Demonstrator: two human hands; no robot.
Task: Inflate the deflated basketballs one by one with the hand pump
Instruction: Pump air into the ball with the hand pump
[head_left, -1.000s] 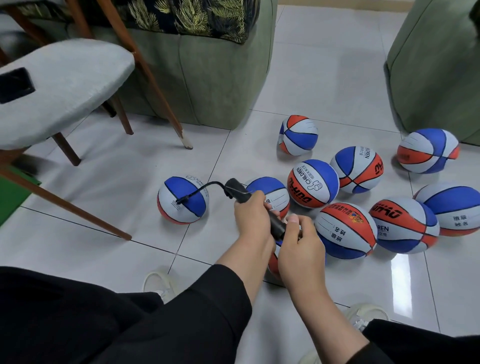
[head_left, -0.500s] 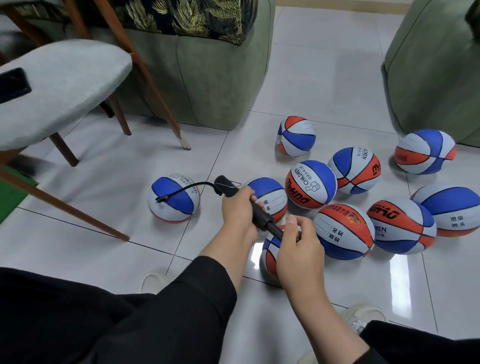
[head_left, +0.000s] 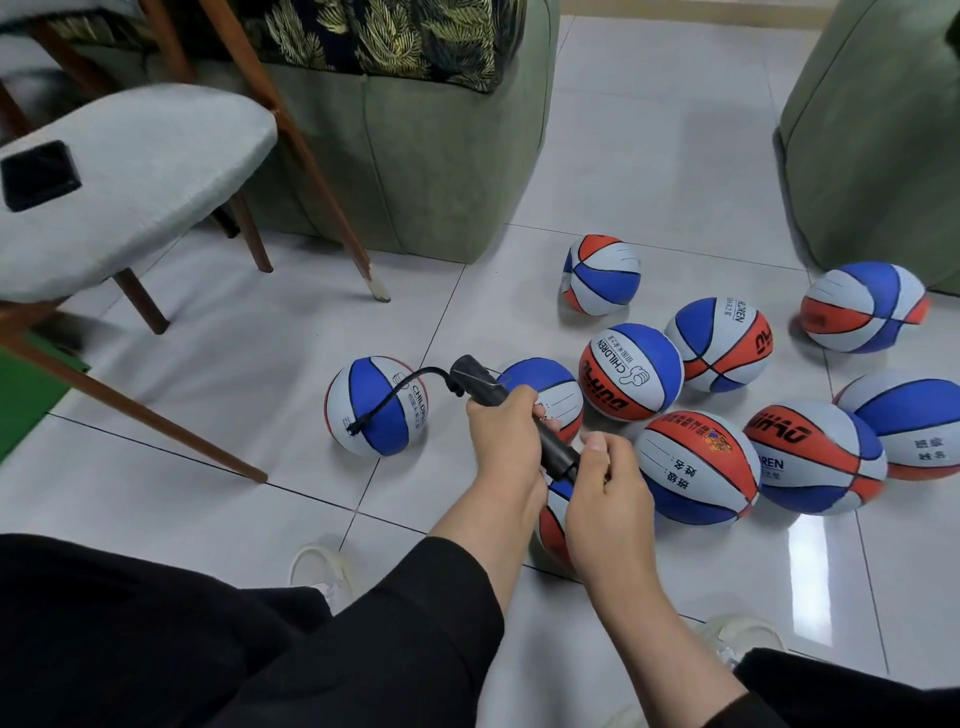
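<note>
Basketballs in blue, white and orange lie scattered on a glossy white tiled floor. One ball, the connected ball, sits apart to the left of the group, and a thin black hose runs from its surface up to the head of a black hand pump. The pump slants from upper left to lower right above the floor.

The left hand has its fingers curled round the pump's barrel. The right hand grips the handle end of the pump, with its thumb on top, and sits just beside the left hand. Both forearms reach in from the bottom of the view, the left one coming out of a black sleeve.

To the right of the hands lie more balls, close together: one printed CHILDREN, one with an orange panel and a small emblem, and others behind and beside them. Another ball lies partly hidden under the hands.

A grey cushioned chair with wooden legs stands at upper left. A green upholstered sofa is behind it, and another green upholstered piece is at upper right.
</note>
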